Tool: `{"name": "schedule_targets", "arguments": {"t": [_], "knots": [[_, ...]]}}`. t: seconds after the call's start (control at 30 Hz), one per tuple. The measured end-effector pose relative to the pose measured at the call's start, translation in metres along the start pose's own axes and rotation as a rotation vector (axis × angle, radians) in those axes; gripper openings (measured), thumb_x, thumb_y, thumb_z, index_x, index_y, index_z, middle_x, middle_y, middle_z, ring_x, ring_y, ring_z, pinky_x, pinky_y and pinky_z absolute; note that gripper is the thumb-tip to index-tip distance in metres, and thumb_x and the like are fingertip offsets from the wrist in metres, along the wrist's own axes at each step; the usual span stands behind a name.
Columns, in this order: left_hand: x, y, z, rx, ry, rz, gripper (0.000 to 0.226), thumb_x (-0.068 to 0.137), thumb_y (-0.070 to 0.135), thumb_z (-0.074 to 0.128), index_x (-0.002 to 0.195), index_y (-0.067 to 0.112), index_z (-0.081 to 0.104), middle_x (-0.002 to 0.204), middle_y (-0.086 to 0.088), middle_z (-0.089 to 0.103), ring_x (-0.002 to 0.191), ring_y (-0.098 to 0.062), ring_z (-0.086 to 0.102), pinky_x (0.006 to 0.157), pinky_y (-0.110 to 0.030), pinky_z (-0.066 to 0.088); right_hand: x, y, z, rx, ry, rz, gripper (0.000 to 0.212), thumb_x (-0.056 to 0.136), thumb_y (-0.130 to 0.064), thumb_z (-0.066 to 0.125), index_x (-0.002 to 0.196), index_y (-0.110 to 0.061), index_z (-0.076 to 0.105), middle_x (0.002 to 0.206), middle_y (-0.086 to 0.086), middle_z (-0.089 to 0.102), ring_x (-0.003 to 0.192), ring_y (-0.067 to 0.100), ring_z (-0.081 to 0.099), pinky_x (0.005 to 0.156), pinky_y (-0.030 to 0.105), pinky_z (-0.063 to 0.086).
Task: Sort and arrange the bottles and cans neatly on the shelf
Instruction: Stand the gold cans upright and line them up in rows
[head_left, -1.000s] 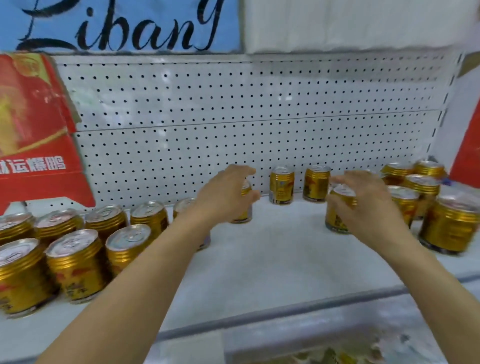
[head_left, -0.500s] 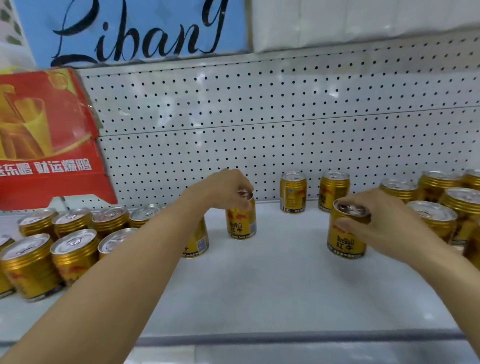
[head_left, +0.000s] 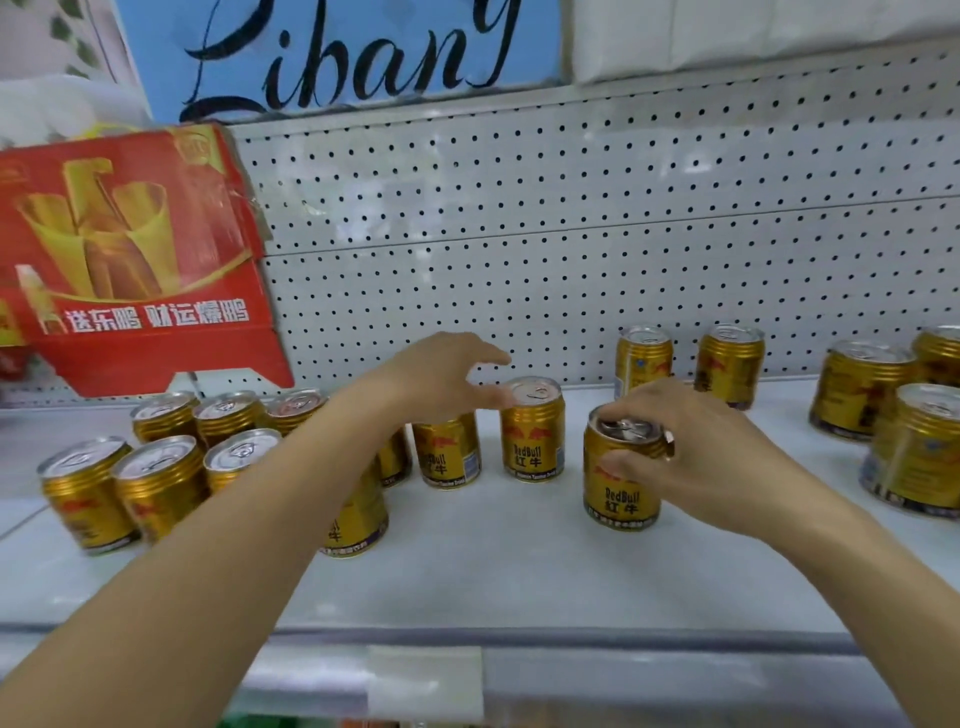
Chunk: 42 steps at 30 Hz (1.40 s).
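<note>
Gold can (head_left: 621, 483) mid-shelf (head_left: 519, 571), upright, gripped at its rim by right hand (head_left: 696, 462). Left hand (head_left: 441, 379) spread loose, fingertips beside another upright can (head_left: 533, 431) toward shelf's back edge.

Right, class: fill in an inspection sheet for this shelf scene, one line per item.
Surface: white shelf, bare in the middle front.
Job's things: gold cans grouped at left and right; two by the pegboard.
Clutter: nothing seen.
Grippers: left hand open, fingertips at a can's top; right hand grips a can by its rim.
Cables: nothing seen.
Surroundings: red carton, blue sign.
</note>
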<state>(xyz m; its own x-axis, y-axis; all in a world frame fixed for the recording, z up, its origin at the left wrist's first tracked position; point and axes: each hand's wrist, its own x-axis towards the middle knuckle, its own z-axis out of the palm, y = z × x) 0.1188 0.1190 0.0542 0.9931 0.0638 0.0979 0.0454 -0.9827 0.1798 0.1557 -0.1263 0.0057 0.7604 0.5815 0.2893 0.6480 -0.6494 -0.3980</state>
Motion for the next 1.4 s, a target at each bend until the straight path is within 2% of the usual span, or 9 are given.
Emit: {"name": "schedule_targets", "arguments": {"t": [0.2, 0.33, 0.53, 0.63, 0.73, 0.83, 1.0, 1.23, 1.4], "knots": [[-0.013, -0.031, 0.002, 0.127, -0.062, -0.004, 0.071, 0.079, 0.031, 0.077, 0.142, 0.032, 0.044, 0.139, 0.005, 0.051, 0.125, -0.018, 0.048, 0.098, -0.034, 0.042, 0.000, -0.015, 0.004, -0.038, 0.031, -0.027, 0.036, 0.084, -0.045, 0.067, 0.119, -0.043, 0.058, 0.122, -0.019, 0.050, 0.111, 0.009, 0.050, 0.092, 0.031, 0.045], [-0.006, -0.034, 0.005, 0.122, -0.023, 0.047, 0.070, 0.082, 0.031, 0.075, 0.144, 0.027, 0.043, 0.140, 0.004, 0.050, 0.128, -0.018, 0.043, 0.096, -0.030, 0.036, -0.003, -0.022, 0.008, 0.055, 0.030, -0.002, 0.032, 0.082, -0.042, 0.070, 0.113, -0.043, 0.061, 0.114, -0.018, 0.054, 0.104, 0.006, 0.051, 0.088, 0.029, 0.046], [-0.005, -0.042, 0.012, 0.107, -0.001, 0.073, 0.069, 0.084, 0.037, 0.072, 0.145, 0.027, 0.042, 0.141, 0.002, 0.050, 0.127, -0.019, 0.045, 0.097, -0.033, 0.039, -0.001, -0.049, 0.029, 0.182, 0.022, -0.036, 0.038, 0.080, -0.041, 0.073, 0.117, -0.041, 0.063, 0.119, -0.018, 0.054, 0.106, 0.003, 0.050, 0.091, 0.025, 0.046], [-0.015, -0.043, 0.011, 0.054, 0.017, 0.047, 0.068, 0.088, 0.040, 0.066, 0.148, 0.029, 0.036, 0.150, 0.004, 0.042, 0.134, -0.019, 0.040, 0.105, -0.036, 0.037, 0.003, -0.063, 0.035, 0.219, 0.009, -0.051, 0.035, 0.082, -0.040, 0.072, 0.116, -0.041, 0.064, 0.119, -0.016, 0.055, 0.106, 0.004, 0.051, 0.088, 0.021, 0.043], [-0.040, -0.049, -0.001, -0.011, 0.159, 0.054, 0.057, 0.096, 0.045, 0.052, 0.149, 0.032, 0.035, 0.156, 0.011, 0.031, 0.142, -0.013, 0.030, 0.113, -0.035, 0.027, 0.005, -0.072, 0.041, 0.240, 0.002, -0.060, 0.032, 0.083, -0.039, 0.071, 0.115, -0.040, 0.066, 0.118, -0.015, 0.056, 0.106, 0.003, 0.051, 0.087, 0.018, 0.041], [-0.077, -0.059, -0.004, -0.064, 0.269, 0.055, 0.047, 0.097, 0.044, 0.050, 0.142, 0.030, 0.048, 0.147, 0.011, 0.045, 0.135, -0.012, 0.040, 0.109, -0.033, 0.033, 0.007, -0.080, 0.046, 0.283, 0.002, -0.061, 0.032, 0.082, -0.038, 0.072, 0.114, -0.040, 0.067, 0.118, -0.017, 0.056, 0.108, 0.002, 0.051, 0.085, 0.015, 0.039], [-0.112, -0.078, 0.016, -0.089, 0.211, 0.081, 0.039, 0.095, 0.039, 0.055, 0.131, 0.024, 0.058, 0.130, 0.007, 0.059, 0.115, -0.011, 0.052, 0.089, -0.027, 0.041, 0.011, -0.102, 0.063, 0.320, 0.028, -0.118, 0.029, 0.082, -0.037, 0.073, 0.110, -0.039, 0.069, 0.116, -0.017, 0.057, 0.106, -0.001, 0.050, 0.091, 0.018, 0.041], [-0.111, -0.090, 0.030, -0.120, 0.222, 0.080, 0.053, 0.096, 0.042, 0.052, 0.145, 0.024, 0.044, 0.149, 0.005, 0.044, 0.136, -0.012, 0.037, 0.109, -0.029, 0.031, 0.017, -0.119, 0.078, 0.341, 0.056, -0.150, 0.032, 0.083, -0.034, 0.072, 0.115, -0.033, 0.068, 0.120, -0.012, 0.058, 0.111, 0.003, 0.052, 0.095, 0.023, 0.043], [-0.112, -0.087, 0.034, -0.134, 0.246, 0.074, 0.054, 0.096, 0.041, 0.051, 0.146, 0.022, 0.042, 0.151, 0.004, 0.042, 0.138, -0.012, 0.033, 0.110, -0.027, 0.027, 0.019, -0.123, 0.086, 0.301, 0.080, -0.141, 0.032, 0.087, -0.035, 0.067, 0.119, -0.032, 0.066, 0.126, -0.010, 0.055, 0.114, 0.005, 0.049, 0.091, 0.019, 0.040]]}}
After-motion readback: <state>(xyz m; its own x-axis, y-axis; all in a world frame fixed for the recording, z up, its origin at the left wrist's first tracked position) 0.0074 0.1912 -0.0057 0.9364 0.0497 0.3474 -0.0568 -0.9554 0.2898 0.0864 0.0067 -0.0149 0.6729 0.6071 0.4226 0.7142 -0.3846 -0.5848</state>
